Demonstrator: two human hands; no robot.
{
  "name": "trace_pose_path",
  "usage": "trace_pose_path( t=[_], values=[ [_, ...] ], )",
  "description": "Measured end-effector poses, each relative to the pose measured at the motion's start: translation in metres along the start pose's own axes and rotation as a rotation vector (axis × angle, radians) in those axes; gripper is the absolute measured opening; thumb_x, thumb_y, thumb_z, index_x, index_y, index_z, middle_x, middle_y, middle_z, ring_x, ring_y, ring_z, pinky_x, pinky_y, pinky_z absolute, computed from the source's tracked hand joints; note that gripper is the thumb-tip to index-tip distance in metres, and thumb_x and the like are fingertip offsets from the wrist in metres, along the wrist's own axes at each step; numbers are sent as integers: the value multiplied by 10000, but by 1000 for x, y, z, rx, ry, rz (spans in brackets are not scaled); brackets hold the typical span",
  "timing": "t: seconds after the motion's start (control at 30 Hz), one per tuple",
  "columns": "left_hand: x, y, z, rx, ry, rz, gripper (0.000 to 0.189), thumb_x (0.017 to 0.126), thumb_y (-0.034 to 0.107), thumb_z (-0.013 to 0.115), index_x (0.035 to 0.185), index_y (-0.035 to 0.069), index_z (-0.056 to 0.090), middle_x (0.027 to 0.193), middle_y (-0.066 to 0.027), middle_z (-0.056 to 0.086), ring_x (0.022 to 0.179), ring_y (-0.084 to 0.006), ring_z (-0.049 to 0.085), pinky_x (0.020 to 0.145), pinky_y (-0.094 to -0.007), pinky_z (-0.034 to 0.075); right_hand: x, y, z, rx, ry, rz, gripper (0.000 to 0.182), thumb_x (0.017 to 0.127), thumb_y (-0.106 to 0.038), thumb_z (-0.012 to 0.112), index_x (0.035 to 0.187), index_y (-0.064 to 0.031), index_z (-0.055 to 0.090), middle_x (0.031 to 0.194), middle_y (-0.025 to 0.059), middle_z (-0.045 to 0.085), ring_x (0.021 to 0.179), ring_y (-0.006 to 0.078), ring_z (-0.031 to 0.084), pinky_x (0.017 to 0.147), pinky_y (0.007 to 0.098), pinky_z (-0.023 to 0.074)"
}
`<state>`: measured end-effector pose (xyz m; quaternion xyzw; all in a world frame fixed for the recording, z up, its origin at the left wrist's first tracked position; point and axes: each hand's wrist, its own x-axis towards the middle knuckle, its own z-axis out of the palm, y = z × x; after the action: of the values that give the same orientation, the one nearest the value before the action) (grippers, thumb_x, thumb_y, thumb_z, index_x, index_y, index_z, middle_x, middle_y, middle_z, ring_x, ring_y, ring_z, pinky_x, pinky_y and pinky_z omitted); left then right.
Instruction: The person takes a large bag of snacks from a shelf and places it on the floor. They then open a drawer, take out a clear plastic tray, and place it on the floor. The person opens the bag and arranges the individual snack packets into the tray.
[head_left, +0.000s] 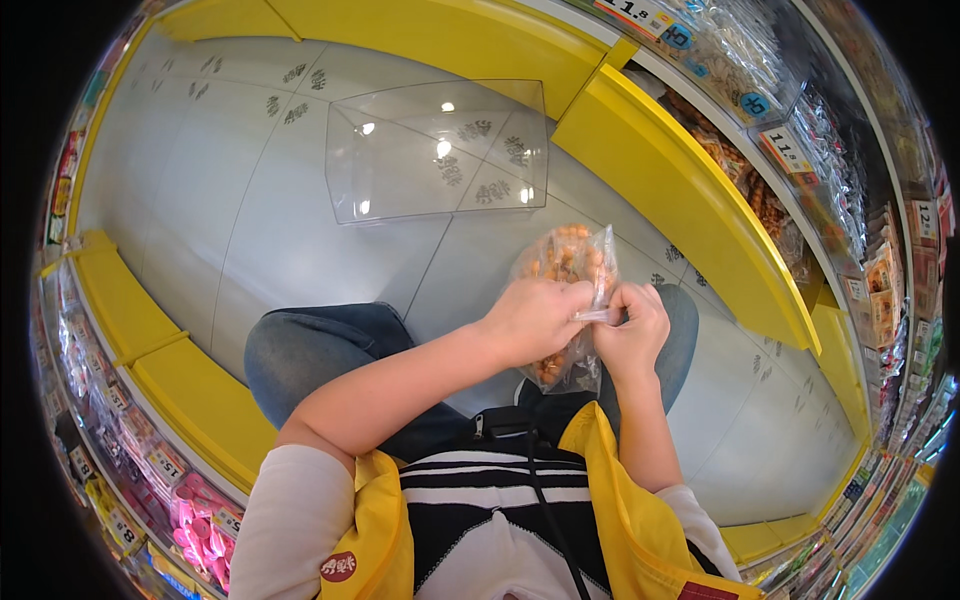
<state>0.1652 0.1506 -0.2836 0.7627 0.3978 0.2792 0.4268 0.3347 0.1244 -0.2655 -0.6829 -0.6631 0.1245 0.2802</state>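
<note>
A clear plastic bag with round orange-brown pieces in it hangs between my hands, above my knees. My left hand grips the bag from the left, its fingers hidden beneath the palm. On the right, my right hand pinches a gathered strip of clear plastic with thumb and bent fingers. The two hands almost meet at that strip. Part of the bag shows below the hands, near my lap. Whether the strip is the bag's own edge or a separate piece I cannot tell.
A clear, box-shaped plastic bin rests on the grey tiled floor. To the right, a yellow panel stands open below shelves of packaged goods with price tags. More shelves curve along the left.
</note>
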Motion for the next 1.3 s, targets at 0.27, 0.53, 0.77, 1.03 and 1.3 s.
trace_pose_path(
  t=[0.27, 0.53, 0.77, 1.03, 1.3],
  values=[
    [1, -2, -4, 4, 143, -27, 217, 755, 219, 752, 762, 89, 578, 684, -118, 620, 668, -383, 619, 592, -464, 492, -11, -2, 0, 44, -36, 112, 257, 641, 24, 649, 629, -74, 411, 631, 106, 482, 651, 336, 530, 556, 403, 408],
    [-8, -7, -9, 121, 130, -122, 144, 720, 112, 700, 836, 113, 615, 739, -104, 604, 743, -366, 613, 646, -440, 503, 0, -6, 0, -10, -61, -63, 242, 605, 29, 646, 652, -81, 436, 645, 85, 486, 651, 312, 527, 589, 390, 396],
    [-22, 0, -49, 210, 96, -96, 227, 673, 5, 677, 852, 126, 608, 869, -26, 568, 875, -269, 583, 704, -374, 501, 6, -4, -23, 20, -201, -30, 214, 657, 30, 679, 733, -92, 522, 773, 76, 544, 730, 297, 585, 636, 386, 461],
    [-60, -9, -88, 150, 65, -335, 206, 669, -27, 645, 848, 71, 620, 834, -49, 574, 701, -214, 627, 649, -307, 504, 7, 7, -47, 83, -379, 109, 206, 697, 45, 652, 754, -72, 493, 782, 69, 521, 600, 270, 554, 541, 341, 449],
    [-92, -62, -104, -158, 71, -738, 77, 763, -12, 652, 815, 36, 624, 661, -24, 636, 623, -84, 635, 592, -232, 487, 7, 87, -51, -22, -430, 102, 198, 714, 25, 630, 728, -45, 444, 694, 104, 472, 582, 284, 496, 529, 329, 407]
  ],
)
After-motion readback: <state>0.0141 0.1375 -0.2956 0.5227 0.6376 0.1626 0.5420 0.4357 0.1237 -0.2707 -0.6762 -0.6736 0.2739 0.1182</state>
